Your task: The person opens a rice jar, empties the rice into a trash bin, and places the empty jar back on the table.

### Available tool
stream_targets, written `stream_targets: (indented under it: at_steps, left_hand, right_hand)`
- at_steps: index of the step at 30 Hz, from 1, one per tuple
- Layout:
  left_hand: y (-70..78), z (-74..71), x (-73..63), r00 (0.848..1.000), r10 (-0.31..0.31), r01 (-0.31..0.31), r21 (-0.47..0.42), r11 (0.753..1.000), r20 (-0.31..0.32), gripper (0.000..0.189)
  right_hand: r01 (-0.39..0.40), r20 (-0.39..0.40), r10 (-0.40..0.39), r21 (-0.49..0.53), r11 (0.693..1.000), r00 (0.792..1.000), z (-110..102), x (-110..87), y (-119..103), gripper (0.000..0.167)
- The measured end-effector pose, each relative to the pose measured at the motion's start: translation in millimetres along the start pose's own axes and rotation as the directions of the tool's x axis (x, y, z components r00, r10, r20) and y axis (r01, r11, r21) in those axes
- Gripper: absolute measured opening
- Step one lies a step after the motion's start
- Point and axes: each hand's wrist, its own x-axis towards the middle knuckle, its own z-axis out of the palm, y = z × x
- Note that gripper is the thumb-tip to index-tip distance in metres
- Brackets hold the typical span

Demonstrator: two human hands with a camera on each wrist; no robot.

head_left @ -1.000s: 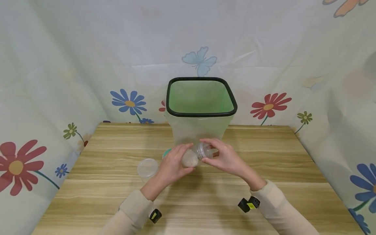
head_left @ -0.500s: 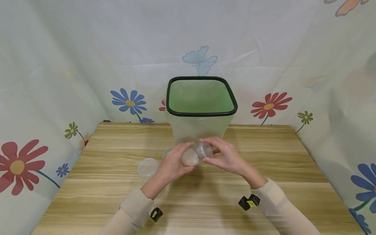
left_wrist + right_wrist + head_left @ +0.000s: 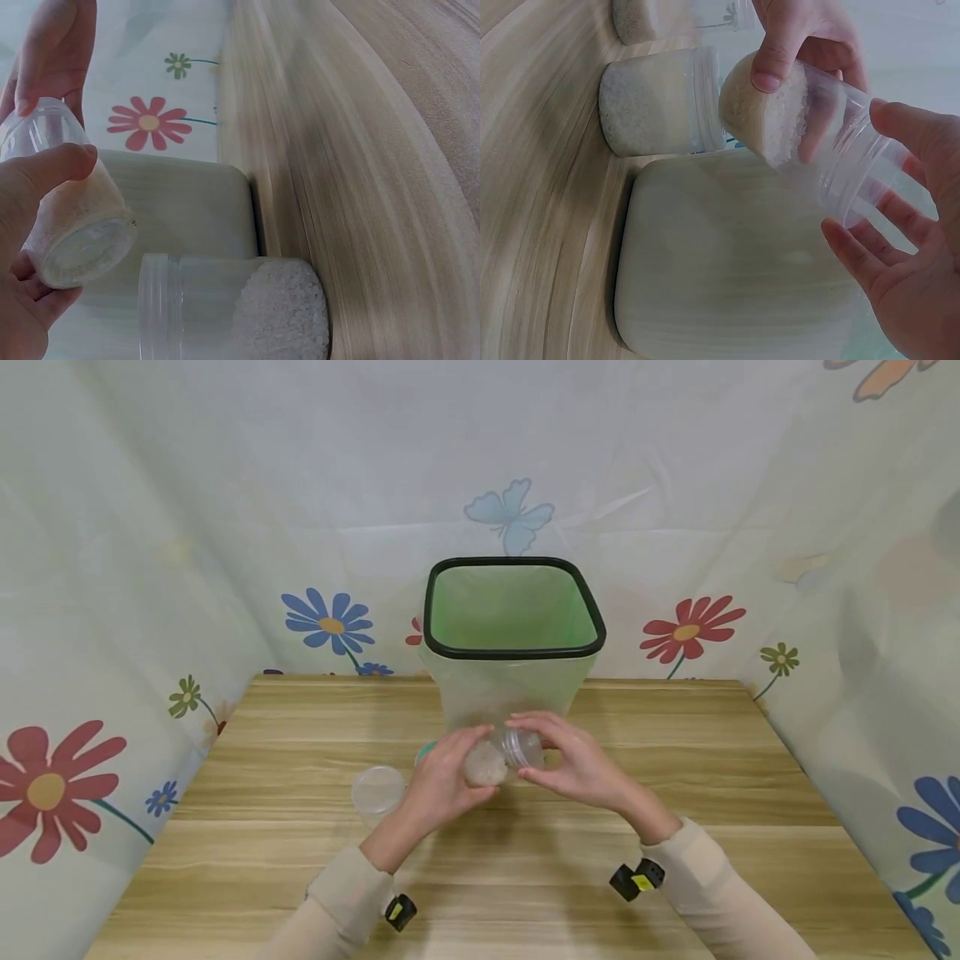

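My left hand grips a clear plastic jar by its base end. The jar is tilted, its mouth toward the right. White granules lie in its base end in the right wrist view. My right hand pinches the clear ringed mouth end, thumb on one side and fingers on the other. Whether a separate lid sits there is hard to tell in such clear plastic. Beside the hands, a second jar of white granules stands upright on the table.
Behind the hands stands a pale green bin with a black rim. A clear jar stands left of my left hand, which partly hides something teal. Another jar holding granules stands farther off on the wooden table.
My right fingers have shifted slightly around the jar's mouth end. My left hand, the jar and the bin stay nearly where they were.
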Motion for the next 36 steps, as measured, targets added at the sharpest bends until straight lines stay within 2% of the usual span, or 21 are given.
stream_targets:
  at_steps: [13, 22, 31, 36]
  left_hand:
    - [-0.8, -2.1, 2.1, 1.0, -0.005, 0.005, -0.008, 1.0, 0.012, 0.079]
    - [-2.9, -0.5, 0.6, 1.0, 0.008, -0.008, -0.003, 1.0, -0.01, 0.079]
    - [-3.4, 1.2, 0.6, 1.0, 0.007, -0.007, -0.006, 1.0, -0.022, 0.078]
    - [-2.1, 2.3, 0.9, 1.0, -0.011, 0.011, -0.01, 1.0, -0.011, 0.078]
  right_hand:
    - [0.046, 0.027, -0.045, -0.04, 0.998, 0.999, -2, 1.3, -3, 0.057]
    - [0.118, 0.001, -0.119, -0.071, 0.99, 0.993, 2, 1.7, -4, 0.059]
    - [0.192, -0.032, -0.2, -0.16, 0.968, 0.979, 7, 1.8, -3, 0.056]
    - [0.196, -0.026, -0.203, -0.167, 0.966, 0.979, 9, 0.5, -4, 0.054]
